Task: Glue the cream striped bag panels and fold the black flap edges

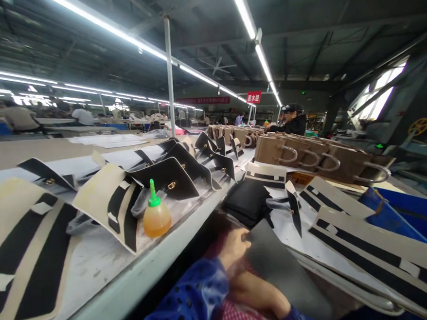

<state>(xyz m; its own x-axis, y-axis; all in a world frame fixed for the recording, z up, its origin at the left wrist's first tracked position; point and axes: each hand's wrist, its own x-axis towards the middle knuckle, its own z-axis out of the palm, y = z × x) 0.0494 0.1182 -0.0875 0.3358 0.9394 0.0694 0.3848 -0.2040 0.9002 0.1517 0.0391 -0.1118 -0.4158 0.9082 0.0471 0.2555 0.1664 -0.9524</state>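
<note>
Status: partway through, I'd judge. Left worktable [131, 268], left of the hands, carries many pieces. Row of brown handbags [267, 149] beyond the hands, ahead-right, bodies and handles on – looks the most complete. Beige panels [380, 246] right of the hands, and more to the left, already have black strips and white tabs [43, 207] on. Black flaps [170, 170] ahead-left have gold-toned clasps [172, 185] fitted. Left over: a stack of black pieces [243, 201] just beyond the left hand, nothing visible added to them.

Piece in work: dark grey sheet [283, 267], right of the left hand and above the lap. Flat-looking, flexible, slightly blurred; no strip, tab or clasp on the side showing. Reads as bare so far.

Left hand [234, 246]: fingers closed on the sheet's near-left edge. Right hand [250, 289]: below the left, beside the sheet – fingers hidden, can't tell its grip.

Squeeze bottle [157, 220], green cap, amber liquid, stands left of the left hand, out of both hands.
</note>
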